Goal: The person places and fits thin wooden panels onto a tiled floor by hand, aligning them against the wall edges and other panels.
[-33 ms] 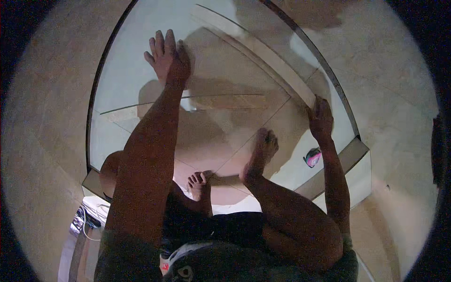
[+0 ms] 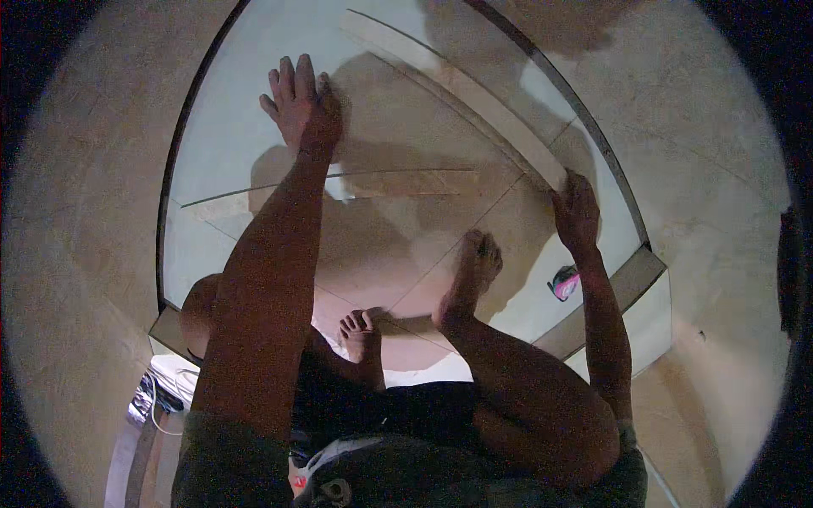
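My right hand (image 2: 576, 212) is at the near end of the long pale strip (image 2: 478, 97), close to the dark border (image 2: 610, 154) on the right edge of the tiled floor (image 2: 212, 127). Its fingers meet the strip end, but I cannot tell if they are closed around it or only press against it. My left hand (image 2: 298, 110) holds nothing; it is palm down with the fingers spread, toward the left edge of the floor. I think it rests there as a support, because I lean forward, and the right hand perhaps steadies the strip so that it does not slide.

From my right hand, the long strip goes away from me and to the left, toward the far edge of the floor. My left hand is to the left of it, well apart. A second strip (image 2: 406, 183) lies across the middle, passing below my left forearm, nearer to me than both hands reach.

A small pink and black object (image 2: 563, 284), maybe a tape measure, is just beside my right forearm, probably put there to be within easy reach. My right foot (image 2: 470, 275) stands between this object and my left foot (image 2: 359, 337).
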Tool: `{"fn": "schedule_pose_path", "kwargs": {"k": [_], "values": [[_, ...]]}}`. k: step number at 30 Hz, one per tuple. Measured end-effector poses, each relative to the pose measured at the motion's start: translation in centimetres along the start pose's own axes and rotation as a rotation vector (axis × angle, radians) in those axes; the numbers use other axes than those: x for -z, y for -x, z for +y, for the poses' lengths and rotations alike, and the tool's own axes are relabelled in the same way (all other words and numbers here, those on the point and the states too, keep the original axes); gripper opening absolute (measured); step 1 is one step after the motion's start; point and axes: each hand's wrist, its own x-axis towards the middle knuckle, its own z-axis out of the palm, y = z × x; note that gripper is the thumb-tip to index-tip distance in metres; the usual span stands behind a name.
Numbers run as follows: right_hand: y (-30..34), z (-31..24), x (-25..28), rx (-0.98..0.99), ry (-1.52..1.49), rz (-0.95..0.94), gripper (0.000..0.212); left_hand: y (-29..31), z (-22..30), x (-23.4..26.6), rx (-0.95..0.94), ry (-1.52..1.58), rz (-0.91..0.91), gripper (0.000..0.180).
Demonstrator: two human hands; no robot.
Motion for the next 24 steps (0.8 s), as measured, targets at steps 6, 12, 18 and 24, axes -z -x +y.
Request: {"fn": "schedule_pose_path", "kwargs": {"k": [6, 12, 18, 24], "values": [[0.0, -2.6, -0.4, 0.029, -0.041, -0.032, 0.052, 0.1, -2.0, 1.2, 0.001, 0.318, 0.068, 0.053], [0.6, -6.7, -0.5, 0.102, -0.002, -0.167, 0.059, 6.2, 0.1, 9.5, -0.267, 0.157, -0.019, 0.070], [-0.4, -11.2, -3.9, 0.365, -0.145, -0.185, 0.055, 9.4, -0.4, 12.7, -0.512, 0.046, -0.492, 0.092], [-2.8, -17.4, -6.9, 0.578, -0.095, -0.227, 0.051, 10.4, -4.3, 12.4, -0.335, 0.006, -0.655, 0.080]]}}
